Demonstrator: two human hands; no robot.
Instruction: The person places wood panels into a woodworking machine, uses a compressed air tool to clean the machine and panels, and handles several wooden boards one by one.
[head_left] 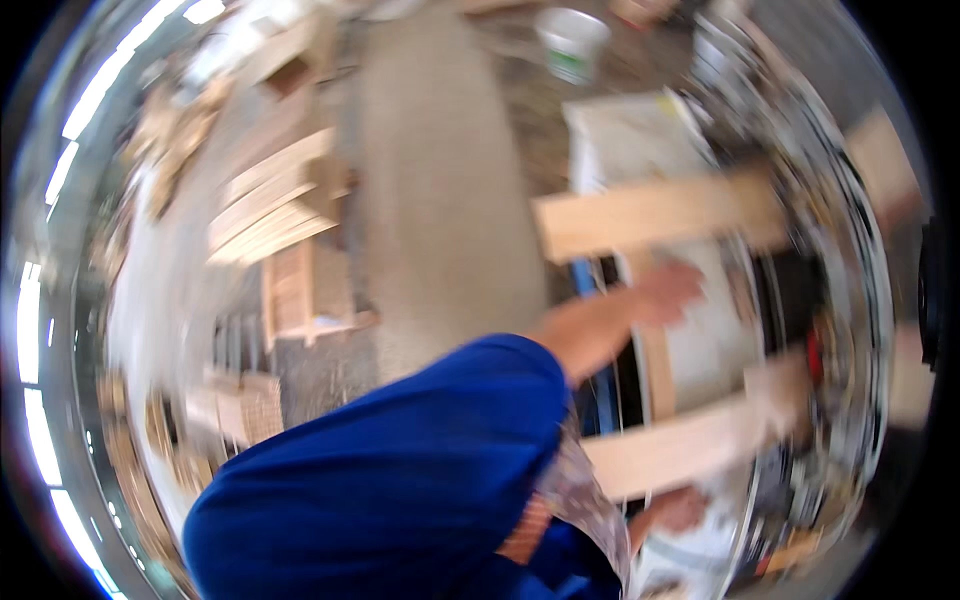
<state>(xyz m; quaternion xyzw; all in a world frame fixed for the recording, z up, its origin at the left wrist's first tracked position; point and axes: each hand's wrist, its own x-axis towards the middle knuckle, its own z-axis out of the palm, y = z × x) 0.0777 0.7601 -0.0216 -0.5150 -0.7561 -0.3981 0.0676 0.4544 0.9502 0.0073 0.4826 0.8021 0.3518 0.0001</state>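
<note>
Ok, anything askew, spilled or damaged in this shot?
Mildly askew: the stack of wooden boards at picture left, its ends looking staggered rather than flush. No clear spill, and no obvious damage on the wooden plank nearest the left hand, though motion blur hides detail.

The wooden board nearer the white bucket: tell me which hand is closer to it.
Left. The left hand is just below that board in the picture; the right hand is farther down, beyond the second board.
</note>
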